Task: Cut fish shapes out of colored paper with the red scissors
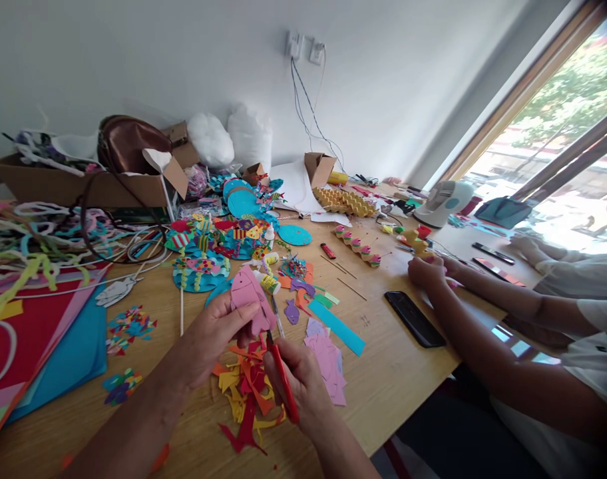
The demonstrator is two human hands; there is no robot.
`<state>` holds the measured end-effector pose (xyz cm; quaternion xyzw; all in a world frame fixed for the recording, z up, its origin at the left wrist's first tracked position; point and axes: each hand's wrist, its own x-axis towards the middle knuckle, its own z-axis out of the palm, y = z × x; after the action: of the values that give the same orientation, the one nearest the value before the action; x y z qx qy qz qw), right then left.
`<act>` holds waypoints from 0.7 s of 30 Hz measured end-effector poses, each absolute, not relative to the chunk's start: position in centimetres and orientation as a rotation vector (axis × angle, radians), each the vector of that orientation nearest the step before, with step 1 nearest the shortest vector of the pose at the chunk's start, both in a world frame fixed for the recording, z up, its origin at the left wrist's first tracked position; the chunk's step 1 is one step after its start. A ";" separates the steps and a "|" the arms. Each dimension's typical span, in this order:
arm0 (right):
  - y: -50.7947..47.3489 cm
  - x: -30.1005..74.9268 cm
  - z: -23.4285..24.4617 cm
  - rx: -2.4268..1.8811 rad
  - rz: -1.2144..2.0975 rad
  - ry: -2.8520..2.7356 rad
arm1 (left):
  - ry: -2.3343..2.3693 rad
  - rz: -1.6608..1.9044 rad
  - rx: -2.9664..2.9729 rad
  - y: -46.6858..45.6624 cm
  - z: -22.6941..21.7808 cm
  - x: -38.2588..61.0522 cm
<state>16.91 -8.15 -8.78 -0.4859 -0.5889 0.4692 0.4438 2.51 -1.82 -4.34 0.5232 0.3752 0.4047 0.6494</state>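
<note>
My left hand [211,336] pinches a pink paper fish shape [251,299] and holds it up above the wooden table [383,379]. My right hand [298,379] grips red-handled scissors [282,376], whose blades meet the lower edge of the pink fish. Below both hands lies a heap of red, orange and yellow paper scraps [248,392]. Pink paper offcuts [328,359] and a blue paper strip [338,327] lie just to the right.
Colourful paper fish crafts [218,246], glue bottles [269,283], sheets of coloured paper [44,332] and cardboard boxes [84,179] crowd the left and back. A black phone [414,318] lies at right. Another person's arms [463,299] rest on the right table edge.
</note>
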 end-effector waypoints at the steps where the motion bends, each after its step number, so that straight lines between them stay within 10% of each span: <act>1: -8.2 16.9 -8.9 -1.215 1.158 -1.458 | 0.867 0.936 1.202 -1.8 -4.4 2.5; 21: -8.2 17.4 -8.8 -1.246 1.104 -1.540 | 0.954 0.857 1.239 -1.9 -3.9 2.7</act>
<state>17.40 -8.16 -8.83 -0.4977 -0.6154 0.4412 0.4230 2.66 -1.91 -3.91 0.5405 0.4164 0.3737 0.6283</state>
